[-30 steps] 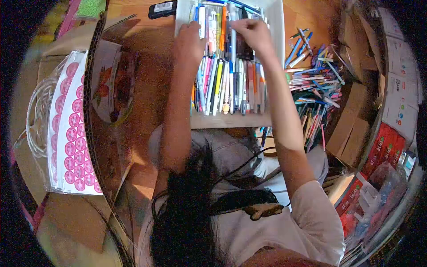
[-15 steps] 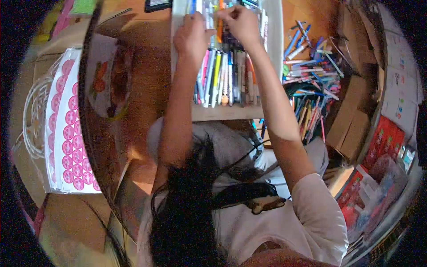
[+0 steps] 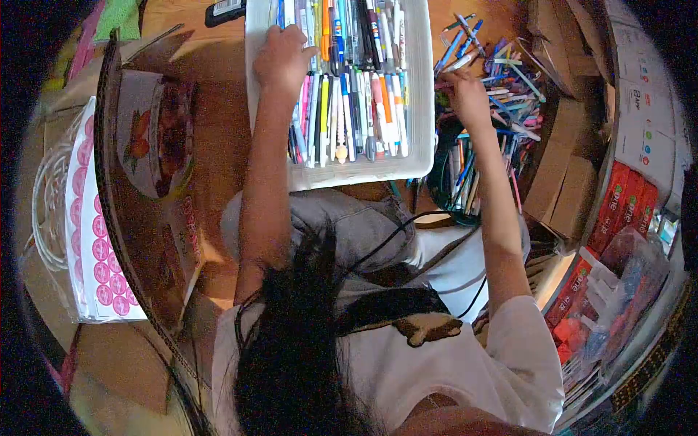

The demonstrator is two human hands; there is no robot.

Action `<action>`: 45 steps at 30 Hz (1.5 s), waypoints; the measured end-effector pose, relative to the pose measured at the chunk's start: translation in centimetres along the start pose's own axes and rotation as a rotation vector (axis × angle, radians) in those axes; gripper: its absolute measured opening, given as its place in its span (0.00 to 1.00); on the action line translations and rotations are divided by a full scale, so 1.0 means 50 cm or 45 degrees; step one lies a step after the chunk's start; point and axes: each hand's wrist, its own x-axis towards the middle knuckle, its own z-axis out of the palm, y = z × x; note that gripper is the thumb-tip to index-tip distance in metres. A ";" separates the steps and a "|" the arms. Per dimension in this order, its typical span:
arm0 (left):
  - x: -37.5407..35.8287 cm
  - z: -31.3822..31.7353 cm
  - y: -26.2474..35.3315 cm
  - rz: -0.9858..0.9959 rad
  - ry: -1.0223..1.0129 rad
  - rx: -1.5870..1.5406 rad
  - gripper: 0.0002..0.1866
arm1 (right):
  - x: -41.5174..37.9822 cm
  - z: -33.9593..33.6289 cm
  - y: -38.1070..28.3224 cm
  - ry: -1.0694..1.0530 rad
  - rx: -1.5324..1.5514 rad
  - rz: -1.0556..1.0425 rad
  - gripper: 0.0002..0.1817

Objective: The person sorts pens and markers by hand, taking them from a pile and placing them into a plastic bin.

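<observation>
A white plastic bin (image 3: 374, 171) holds two rows of pens and markers (image 3: 349, 116) standing side by side. My left hand (image 3: 282, 62) rests at the bin's left side, over the upper row, with thumb and fingers apart. To the right of the bin, my right hand (image 3: 467, 100) reaches into a loose heap of pens (image 3: 520, 87) on the floor. Its fingers are bent together at the lower end of a white pen (image 3: 459, 62); the fingertips are partly lost among the pens. Below my right wrist, a dark round container (image 3: 441, 185) holds more pens.
Cardboard (image 3: 560, 171) flaps stand right of the heap, near red boxes (image 3: 618, 203) and a clear plastic bag (image 3: 625, 276). On the left are a tall carton (image 3: 138, 196), a sheet of pink round stickers (image 3: 102, 254) and a white cable coil (image 3: 47, 189). A black object (image 3: 225, 11) lies behind the bin.
My right hand has left the bin and moved right to the loose pens. My left hand stays at the bin's left side. The whole view has shifted slightly.
</observation>
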 end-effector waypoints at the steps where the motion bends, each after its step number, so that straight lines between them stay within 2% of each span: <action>1: 0.002 0.000 0.001 -0.019 -0.007 -0.006 0.15 | 0.001 -0.006 0.005 0.020 -0.053 -0.115 0.15; 4: 0.004 0.004 -0.009 0.044 0.013 -0.014 0.14 | 0.009 -0.059 -0.005 0.159 0.045 0.017 0.13; 7: 0.002 -0.004 0.003 -0.019 -0.007 0.047 0.14 | 0.052 -0.121 -0.025 0.494 0.311 0.116 0.09; 10: 0.003 -0.004 0.002 -0.040 -0.049 -0.010 0.15 | 0.130 -0.185 -0.089 0.493 0.721 0.275 0.11; 12: 0.002 -0.003 0.001 -0.028 -0.024 -0.070 0.14 | 0.189 -0.184 -0.136 0.490 1.067 0.238 0.10; 13: 0.002 -0.007 0.004 -0.034 -0.030 -0.069 0.14 | 0.226 -0.136 -0.119 0.279 1.240 0.136 0.14; 14: 0.001 -0.012 0.008 -0.039 -0.036 -0.069 0.14 | 0.266 -0.096 -0.141 0.222 1.370 0.147 0.15; 15: 0.002 -0.015 0.009 -0.043 -0.043 -0.068 0.14 | 0.283 -0.110 -0.194 0.093 1.327 0.406 0.18; 16: 0.003 -0.008 0.003 -0.030 -0.041 -0.075 0.14 | 0.305 -0.095 -0.222 0.068 1.070 0.295 0.17; 17: 0.003 -0.006 0.001 -0.033 -0.032 -0.090 0.14 | 0.321 -0.037 -0.251 0.254 0.836 0.230 0.12; 19: 0.000 -0.001 -0.001 -0.046 -0.020 -0.121 0.14 | 0.341 0.000 -0.278 0.094 1.035 0.271 0.16; 22: 0.003 0.006 -0.010 -0.043 -0.044 -0.089 0.15 | 0.350 0.045 -0.297 0.207 0.865 0.170 0.17; 25: 0.005 0.008 -0.006 -0.069 -0.055 -0.063 0.15 | 0.352 0.057 -0.303 0.190 0.766 0.200 0.18; 26: 0.006 0.008 -0.004 -0.073 -0.060 -0.052 0.14 | 0.349 0.057 -0.306 0.261 0.821 0.182 0.17; 28: 0.003 -0.001 0.004 -0.059 -0.034 -0.039 0.14 | 0.341 0.052 -0.313 0.409 0.930 0.148 0.15; 31: 0.006 -0.009 0.012 -0.041 -0.057 -0.086 0.14 | 0.335 0.017 -0.325 0.270 0.963 0.254 0.13; 35: 0.001 0.028 -0.012 0.124 0.016 -0.147 0.15 | 0.293 -0.035 -0.326 0.345 1.038 0.193 0.13; 36: 0.000 0.024 -0.003 0.127 0.033 -0.119 0.16 | 0.268 -0.080 -0.328 0.298 1.053 0.334 0.11; 39: 0.003 0.034 -0.011 0.197 0.030 -0.159 0.16 | 0.192 -0.099 -0.256 0.459 0.638 0.363 0.12; 41: 0.002 0.024 -0.003 0.143 -0.005 -0.091 0.16 | 0.130 -0.103 -0.172 0.366 0.548 0.365 0.10; 43: 0.000 0.023 -0.003 0.126 0.020 -0.070 0.16 | 0.074 -0.080 -0.091 0.116 0.323 0.490 0.13; 45: 0.003 0.024 -0.004 0.107 -0.043 -0.077 0.16 | 0.022 -0.074 -0.055 -0.128 0.182 0.479 0.14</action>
